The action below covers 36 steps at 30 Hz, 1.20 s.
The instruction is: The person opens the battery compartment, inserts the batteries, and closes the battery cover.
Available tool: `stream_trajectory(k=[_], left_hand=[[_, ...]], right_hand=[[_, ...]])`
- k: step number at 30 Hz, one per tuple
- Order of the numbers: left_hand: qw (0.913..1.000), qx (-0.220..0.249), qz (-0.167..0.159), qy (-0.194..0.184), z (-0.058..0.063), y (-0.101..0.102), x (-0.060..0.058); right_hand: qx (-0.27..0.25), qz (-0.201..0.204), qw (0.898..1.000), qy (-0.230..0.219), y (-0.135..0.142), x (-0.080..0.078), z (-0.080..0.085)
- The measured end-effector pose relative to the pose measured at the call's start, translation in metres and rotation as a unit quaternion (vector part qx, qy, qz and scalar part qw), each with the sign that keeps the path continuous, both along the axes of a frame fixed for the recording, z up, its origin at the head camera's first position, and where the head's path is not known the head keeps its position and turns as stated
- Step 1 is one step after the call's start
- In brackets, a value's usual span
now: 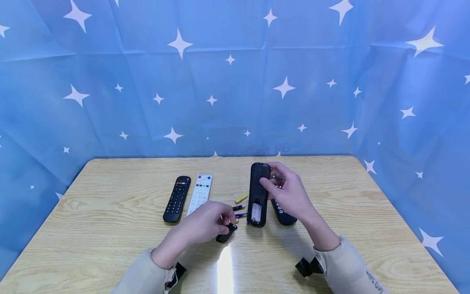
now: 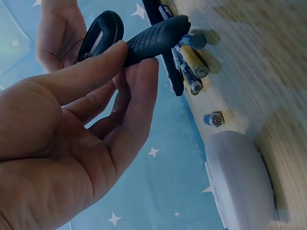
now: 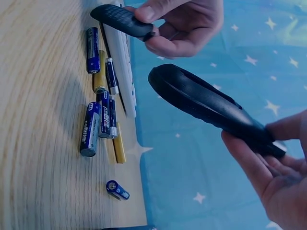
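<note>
My left hand pinches a small black battery cover with a ribbed face between thumb and fingers, above the table. My right hand grips a black remote control by its upper end, its back turned toward me. Low on that back the battery compartment is uncovered, and something pale shows inside; in the right wrist view the remote hides it. Cover and remote are apart. Several blue batteries and yellow batteries lie loose on the table below and between the hands.
On the wooden table, a black remote and a white remote lie left of the batteries. Another black remote lies partly beneath my right hand. A blue curtain with white stars hangs behind the table.
</note>
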<state>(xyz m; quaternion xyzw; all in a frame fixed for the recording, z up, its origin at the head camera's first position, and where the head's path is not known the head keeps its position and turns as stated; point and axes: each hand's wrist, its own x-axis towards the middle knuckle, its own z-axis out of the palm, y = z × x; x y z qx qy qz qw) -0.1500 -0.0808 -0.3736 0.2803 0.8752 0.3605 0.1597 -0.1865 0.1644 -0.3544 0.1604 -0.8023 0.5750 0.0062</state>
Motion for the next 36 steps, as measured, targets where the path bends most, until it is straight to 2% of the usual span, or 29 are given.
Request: stream_trajectory(k=[8, 14, 19, 21, 25, 28, 36], left_hand=[[0.9985, -0.053, -0.014, 0.0, -0.0045, -0.0002, -0.0014], [0.9953, -0.095, -0.013, 0.007, -0.0047, -0.001, 0.0004], [0.9943, -0.106, -0.002, 0.011, -0.0053, -0.0014, 0.0027], [0.9938, -0.111, 0.003, 0.007, -0.0063, -0.0017, 0.0031], [0.9926, -0.122, 0.006, -0.003, -0.008, -0.0024, 0.0024], [0.9923, -0.124, 0.006, -0.004, -0.0081, -0.0026, 0.0017], [0.991, -0.133, 0.012, -0.009, -0.0102, -0.0033, -0.0001]], right_hand=[[-0.006, 0.012, 1.0, 0.0, -0.0015, 0.0003, 0.0011], [-0.003, 0.009, 1.0, 0.009, -0.0013, -0.0004, -0.0002], [-0.004, 0.014, 1.0, 0.005, -0.0017, 0.0003, -0.0007], [-0.001, 0.014, 1.0, 0.002, -0.0041, 0.0043, 0.0055], [0.002, 0.014, 1.0, 0.002, -0.005, 0.0048, 0.0064], [0.003, 0.014, 1.0, 0.006, -0.0028, 0.0011, -0.0003], [0.008, 0.016, 1.0, 0.007, -0.0027, 0.0006, -0.0013]])
